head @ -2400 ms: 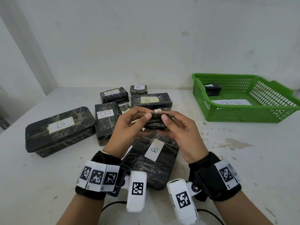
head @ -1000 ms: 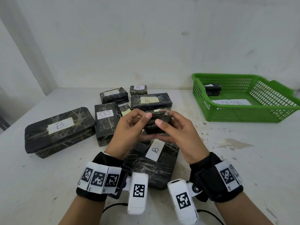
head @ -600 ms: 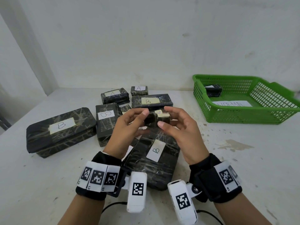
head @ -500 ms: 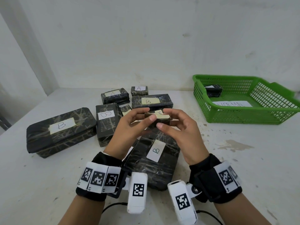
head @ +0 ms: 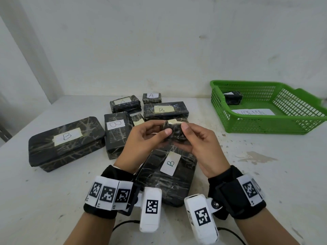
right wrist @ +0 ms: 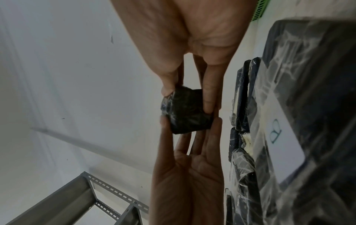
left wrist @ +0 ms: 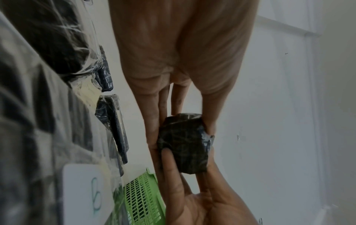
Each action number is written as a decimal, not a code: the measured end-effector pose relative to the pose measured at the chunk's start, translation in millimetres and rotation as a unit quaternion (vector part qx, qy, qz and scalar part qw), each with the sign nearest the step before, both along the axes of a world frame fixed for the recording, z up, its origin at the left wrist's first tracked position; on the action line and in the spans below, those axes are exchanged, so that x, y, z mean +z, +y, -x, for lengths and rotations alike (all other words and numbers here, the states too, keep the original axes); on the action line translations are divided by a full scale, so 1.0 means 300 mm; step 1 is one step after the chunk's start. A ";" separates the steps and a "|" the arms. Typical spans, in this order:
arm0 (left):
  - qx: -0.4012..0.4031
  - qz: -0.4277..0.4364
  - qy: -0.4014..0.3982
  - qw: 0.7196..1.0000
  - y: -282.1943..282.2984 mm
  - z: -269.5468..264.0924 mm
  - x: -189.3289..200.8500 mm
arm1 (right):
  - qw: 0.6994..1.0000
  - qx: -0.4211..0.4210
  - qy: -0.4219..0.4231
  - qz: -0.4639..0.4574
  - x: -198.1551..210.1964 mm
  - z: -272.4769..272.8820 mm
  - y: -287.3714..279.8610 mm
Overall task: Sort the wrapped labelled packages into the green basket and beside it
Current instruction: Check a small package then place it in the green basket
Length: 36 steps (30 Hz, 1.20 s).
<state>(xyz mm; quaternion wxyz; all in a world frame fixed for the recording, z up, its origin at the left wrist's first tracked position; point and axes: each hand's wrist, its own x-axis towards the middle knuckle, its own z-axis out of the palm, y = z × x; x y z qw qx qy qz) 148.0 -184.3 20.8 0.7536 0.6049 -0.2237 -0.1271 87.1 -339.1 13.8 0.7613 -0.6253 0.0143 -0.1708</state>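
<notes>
A small black wrapped package [head: 174, 133] is held above the table between both hands. My left hand [head: 159, 131] pinches its left side with thumb and fingers, and my right hand [head: 190, 133] pinches its right side. A strip of pale tape shows on its top edge; no letter is readable. In the left wrist view the package [left wrist: 185, 144] sits between the left hand [left wrist: 173, 106] and the right hand [left wrist: 192, 190]. The right wrist view shows the package [right wrist: 185, 112] the same way. The green basket [head: 265, 129] stands at the far right with one small package [head: 232, 97] inside.
Directly under my hands lies a large B package [head: 168, 175]. To the left are a big B package [head: 65, 142] and an upright B package [head: 115, 129]. Behind them lie two A packages [head: 124, 104] [head: 151, 98] and a B package [head: 165, 110]. A paper sheet [head: 253, 112] lies in the basket.
Both hands have turned the small package over between the fingers, so its taped side now faces up and away. The hands stayed above the large B package.
</notes>
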 end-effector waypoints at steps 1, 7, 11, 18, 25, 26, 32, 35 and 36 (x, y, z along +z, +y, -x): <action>0.005 0.000 0.003 1.000 0.001 -0.004 -0.004 | 1.000 0.003 0.004 0.001 0.001 0.001 0.002; -0.013 -0.018 0.004 1.000 0.010 -0.006 0.001 | 1.000 -0.016 -0.005 0.020 0.005 0.004 0.022; 0.011 -0.008 0.006 1.000 -0.008 0.000 -0.003 | 0.999 -0.029 -0.014 0.026 0.000 0.003 0.021; 0.008 0.014 0.029 0.999 -0.004 0.001 0.002 | 0.999 0.012 -0.025 0.022 0.003 0.009 0.023; 0.020 0.013 0.004 1.000 0.002 -0.007 0.000 | 0.999 0.023 0.032 0.012 0.016 0.006 0.012; 0.015 0.018 0.002 1.000 0.006 -0.009 0.002 | 0.999 0.031 0.040 -0.011 0.021 0.007 0.007; -0.060 -0.010 -0.005 0.998 0.009 -0.002 0.002 | 0.997 -0.052 0.039 -0.052 0.011 -0.006 0.002; -0.081 0.018 0.068 0.994 0.005 0.002 0.009 | 0.997 -0.054 0.033 -0.046 0.008 -0.008 -0.004; -0.073 0.019 0.079 0.994 0.004 0.002 0.011 | 0.997 -0.050 0.025 -0.044 0.009 -0.006 -0.004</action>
